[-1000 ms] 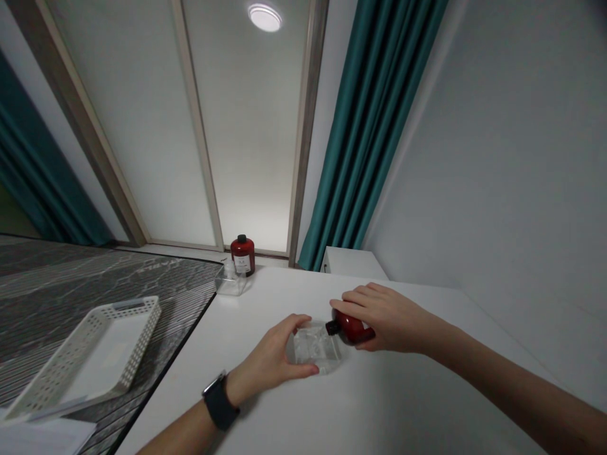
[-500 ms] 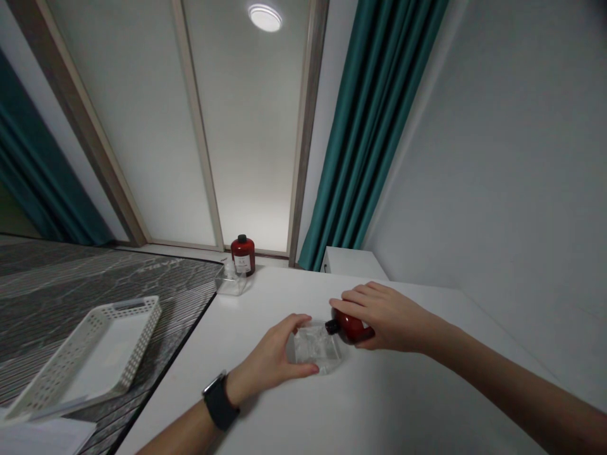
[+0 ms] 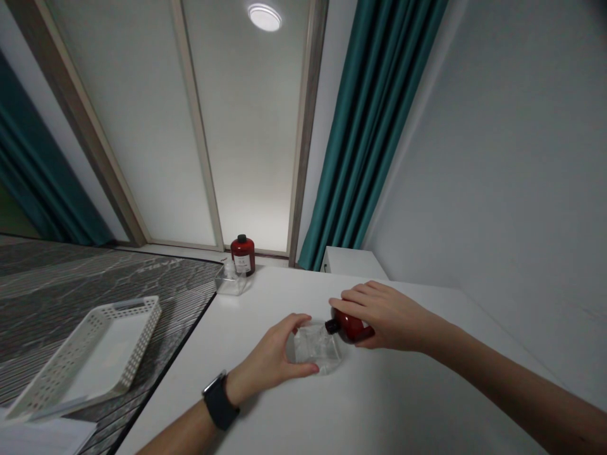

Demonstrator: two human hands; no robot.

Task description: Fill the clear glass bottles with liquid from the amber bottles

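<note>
Clock read from the clear container, 12 = far side.

Near: left hand [image 3: 272, 357], wearing a dark watch [image 3: 220, 402], is coming in from 8 and clamping on the clear container [image 3: 317, 346], thumb on the near side, fingers on the far side. Container is sitting on the white counter [image 3: 379, 404]. It's looking light and stiff, maybe brittle; opposite side walls should be the safe hold, light squeeze. Can't tell plastic from glass, or what's inside.

Right hand [image 3: 386, 316] is wrapping over the dark red bottle [image 3: 348, 327] at 2. Bottle is tilting, black cap [image 3: 332, 327] pointing toward the container, close to its rim; contact unclear. Glossy body is probably slippery and heavier if full, fill level not visible. Best hold is around the body, not the cap. Hands are working apart, each on its own item.

White basket [image 3: 78, 379] is lying at 9 on the dark patterned surface [image 3: 184, 275].

Farther, at 11: second clear container [image 3: 231, 287] is sitting just beside an upright red bottle [image 3: 243, 255].

Farthest, at 1: teal curtain [image 3: 374, 126] is hanging behind a white cabinet [image 3: 353, 260].
</note>
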